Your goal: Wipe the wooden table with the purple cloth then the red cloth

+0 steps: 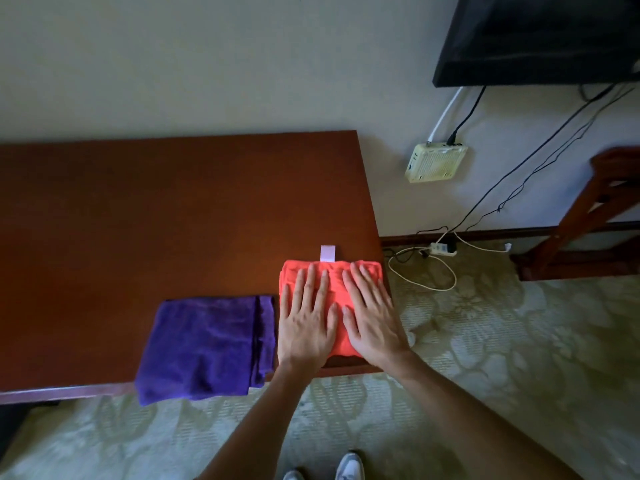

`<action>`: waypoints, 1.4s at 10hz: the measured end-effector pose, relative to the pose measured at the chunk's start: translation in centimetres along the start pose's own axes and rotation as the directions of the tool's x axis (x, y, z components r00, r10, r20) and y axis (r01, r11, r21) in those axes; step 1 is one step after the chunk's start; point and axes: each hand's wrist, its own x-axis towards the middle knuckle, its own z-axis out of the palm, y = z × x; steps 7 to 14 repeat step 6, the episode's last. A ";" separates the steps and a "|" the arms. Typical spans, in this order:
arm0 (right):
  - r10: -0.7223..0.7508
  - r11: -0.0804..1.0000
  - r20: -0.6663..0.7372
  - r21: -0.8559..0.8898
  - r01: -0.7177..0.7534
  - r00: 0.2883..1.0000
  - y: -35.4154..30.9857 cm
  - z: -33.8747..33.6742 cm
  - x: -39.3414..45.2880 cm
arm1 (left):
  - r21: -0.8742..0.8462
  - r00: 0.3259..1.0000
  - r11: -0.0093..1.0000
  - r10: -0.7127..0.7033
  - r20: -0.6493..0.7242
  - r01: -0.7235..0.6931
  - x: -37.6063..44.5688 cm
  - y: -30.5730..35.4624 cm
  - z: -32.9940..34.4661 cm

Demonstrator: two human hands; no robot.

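Observation:
A folded red cloth [336,282] lies at the near right corner of the wooden table [156,216], a white tag [327,253] sticking out of its far edge. Both of my hands rest flat on it, palms down with fingers spread: my left hand [306,315] on its left half, my right hand [372,315] on its right half. A folded purple cloth [204,344] lies just left of the red one, its near edge hanging a little over the table's front edge. Neither hand touches the purple cloth.
The table ends just right of the red cloth. Beyond it a patterned carpet [519,341] carries a power strip [441,250] and loose cables. A small box [435,162] hangs on the wall, a dark screen [540,36] above it. A wooden stand [588,220] is at far right.

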 end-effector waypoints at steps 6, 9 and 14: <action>0.365 0.842 0.258 0.318 -0.435 0.895 -9.0 -8.6 -9.5 | -0.314 0.863 0.917 -0.060 0.502 0.246 -8.1 -2.4 -11.8; 0.365 0.842 0.258 0.318 -0.435 0.895 -9.0 -8.6 -9.5 | -0.314 0.863 0.917 -0.060 0.502 0.246 -8.1 -2.4 -11.8; 0.365 0.842 0.258 0.318 -0.435 0.895 -9.0 -8.6 -9.5 | -0.314 0.863 0.917 -0.060 0.502 0.246 -8.1 -2.4 -11.8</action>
